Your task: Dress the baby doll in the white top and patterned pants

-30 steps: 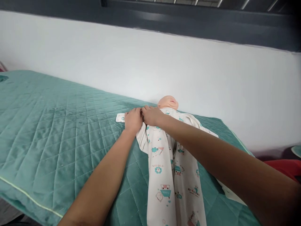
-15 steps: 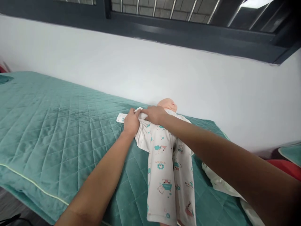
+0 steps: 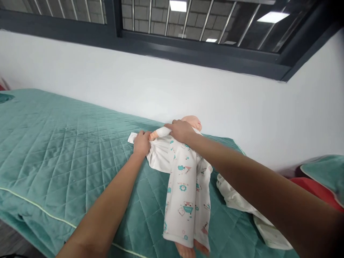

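Note:
A baby doll (image 3: 192,121) lies on its back, head against the wall, in white printed pants (image 3: 182,186); its bare feet (image 3: 186,251) show at the hems. Its arm, in a white inner sleeve (image 3: 163,132), sticks out to the left. My left hand (image 3: 142,144) is closed around the open white shirt (image 3: 159,157) by the doll's hand (image 3: 153,135), and the shirt's printed sleeve end (image 3: 131,138) pokes out beyond it. Bent over the doll's upper arm, my right hand (image 3: 181,131) grips it near the shoulder. Parts of the doll's chest are hidden by my right forearm.
Under the doll spreads a green quilted bed cover (image 3: 80,161). Behind it rises a white wall (image 3: 129,79) below a dark window frame (image 3: 166,46) with bars. Crumpled pale clothing (image 3: 236,197) lies at right, near a red item (image 3: 317,193) and green fabric (image 3: 325,170).
The doll's white-sleeved arm and hand now show between my hands. My left hand has shifted left, pulling the shirt outward. The view has tilted up slightly, showing more window.

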Demonstrator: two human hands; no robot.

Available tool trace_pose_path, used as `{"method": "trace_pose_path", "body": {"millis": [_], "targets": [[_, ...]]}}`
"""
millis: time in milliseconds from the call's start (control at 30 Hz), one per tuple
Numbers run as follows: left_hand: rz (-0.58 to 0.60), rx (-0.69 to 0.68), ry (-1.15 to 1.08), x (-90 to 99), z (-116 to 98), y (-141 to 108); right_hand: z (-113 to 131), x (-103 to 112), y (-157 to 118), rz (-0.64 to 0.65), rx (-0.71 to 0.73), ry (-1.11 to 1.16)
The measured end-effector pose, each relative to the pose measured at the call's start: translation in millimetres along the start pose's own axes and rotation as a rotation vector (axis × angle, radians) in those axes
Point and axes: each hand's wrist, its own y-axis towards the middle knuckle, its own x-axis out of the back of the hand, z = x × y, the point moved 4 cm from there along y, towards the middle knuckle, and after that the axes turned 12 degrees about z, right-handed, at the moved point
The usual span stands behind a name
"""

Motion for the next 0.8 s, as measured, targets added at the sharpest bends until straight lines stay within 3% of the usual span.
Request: {"method": "trace_pose_path", "body": {"millis": [367,500,567,700,800], "targets": [[-0.028,0.073,0.099,2.9,-2.6,1.8,22.9,-22.1,26.2,0.017,0.018,0.069],[-0.105,-0.039,0.222,4.4,-12.1,-1.7,27.9,-30.1,36.5,0.020,0.030,0.127],[-0.087,-0.089,0.237,3.4,-14.9,-3.3,22.5,-32.0,37.2,0.026,0.025,0.173],[-0.055,-0.042,0.217,2.5,-13.6,-5.2,-2.4,-33.7,26.9,0.034,0.021,0.251],[-0.078,-0.013,0.209,2.9,-13.6,-6.4,-28.6,-35.2,8.3,-0.060,0.012,0.413]]}}
